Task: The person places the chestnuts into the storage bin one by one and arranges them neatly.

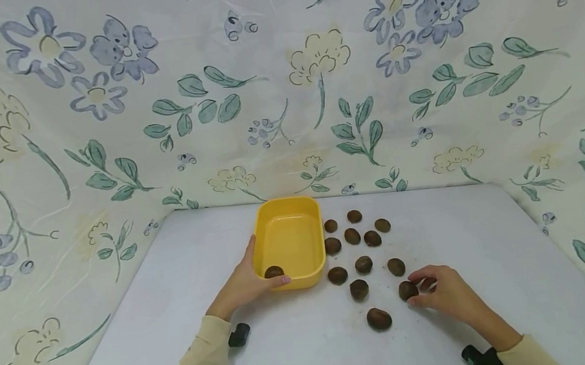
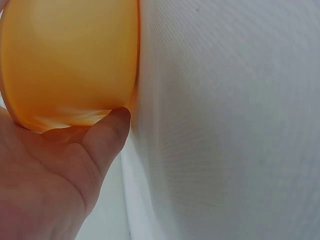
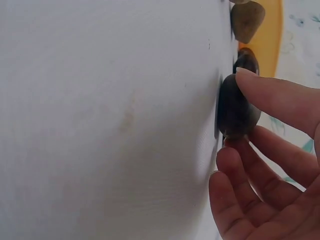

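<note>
My left hand (image 1: 247, 283) holds a yellow plastic tub (image 1: 289, 240) at its near left corner, with the thumb along the near rim and the fingers on the left side. Inside the tub, at that corner, lies one brown chestnut (image 1: 274, 271), partly behind the rim. In the left wrist view the thumb (image 2: 107, 135) presses against the tub wall (image 2: 75, 55). On the right, my right hand (image 1: 446, 291) pinches a chestnut (image 1: 408, 290) between thumb and fingers, low at the tabletop. The right wrist view shows this dark, glossy chestnut (image 3: 237, 107) between the fingertips.
Several loose chestnuts (image 1: 364, 264) lie scattered between the tub and my right hand, one (image 1: 379, 319) nearest to me. They rest on a white tabletop (image 1: 301, 350). Behind its far edge hangs a flower-printed cloth (image 1: 280, 166), which also flanks both sides.
</note>
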`<state>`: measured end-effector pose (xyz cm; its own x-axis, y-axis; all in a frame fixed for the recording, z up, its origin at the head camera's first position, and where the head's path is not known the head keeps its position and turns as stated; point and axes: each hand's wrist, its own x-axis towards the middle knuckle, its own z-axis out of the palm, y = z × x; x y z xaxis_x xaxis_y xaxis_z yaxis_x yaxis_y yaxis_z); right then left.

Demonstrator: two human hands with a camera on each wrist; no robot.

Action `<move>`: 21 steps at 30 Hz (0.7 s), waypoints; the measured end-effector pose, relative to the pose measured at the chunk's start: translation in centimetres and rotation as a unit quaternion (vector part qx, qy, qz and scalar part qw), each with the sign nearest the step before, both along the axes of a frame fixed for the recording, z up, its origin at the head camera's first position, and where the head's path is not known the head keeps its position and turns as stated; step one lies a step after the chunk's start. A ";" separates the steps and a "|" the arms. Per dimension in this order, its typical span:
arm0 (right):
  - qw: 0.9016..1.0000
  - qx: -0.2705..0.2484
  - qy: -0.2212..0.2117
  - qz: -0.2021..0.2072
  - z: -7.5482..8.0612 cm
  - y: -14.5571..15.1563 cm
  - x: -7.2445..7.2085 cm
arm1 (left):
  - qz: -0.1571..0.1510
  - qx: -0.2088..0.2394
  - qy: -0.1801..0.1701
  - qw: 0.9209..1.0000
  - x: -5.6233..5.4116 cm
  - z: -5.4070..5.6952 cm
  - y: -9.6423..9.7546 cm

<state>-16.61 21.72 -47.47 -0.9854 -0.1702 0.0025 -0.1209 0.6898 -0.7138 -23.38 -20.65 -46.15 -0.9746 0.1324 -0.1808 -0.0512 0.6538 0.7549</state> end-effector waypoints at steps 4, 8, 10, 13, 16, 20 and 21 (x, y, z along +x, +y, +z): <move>1.000 0.007 -0.007 -0.002 0.0 -0.2 -0.1 | 0.000 0.002 -0.001 1.000 0.1 0.0 0.0; 1.000 0.012 -0.013 -0.004 0.2 -0.5 -0.2 | 0.001 0.005 0.000 1.000 0.1 0.0 0.0; 1.000 0.013 -0.015 -0.004 0.4 -0.6 -0.3 | 0.002 0.007 0.001 1.000 0.1 0.0 0.0; 1.000 0.016 -0.018 -0.006 0.5 -0.8 -0.3 | 0.003 0.007 0.002 1.000 0.1 0.0 0.0; 1.000 0.021 -0.018 -0.008 0.5 -1.0 -0.4 | 0.004 0.006 0.000 1.000 0.1 0.0 0.0; 1.000 0.021 -0.015 -0.008 0.2 -1.0 -0.4 | 0.005 0.007 -0.004 1.000 0.1 -0.1 0.0; 1.000 0.019 -0.014 -0.008 0.2 -1.0 -0.4 | 0.004 0.005 -0.005 1.000 0.1 -0.1 0.0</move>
<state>-16.97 20.68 -47.30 -0.9876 -0.1537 -0.0318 -0.0896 0.7183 -0.6900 -23.23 -20.68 -46.23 -0.9736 0.1262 -0.1901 -0.0647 0.6464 0.7603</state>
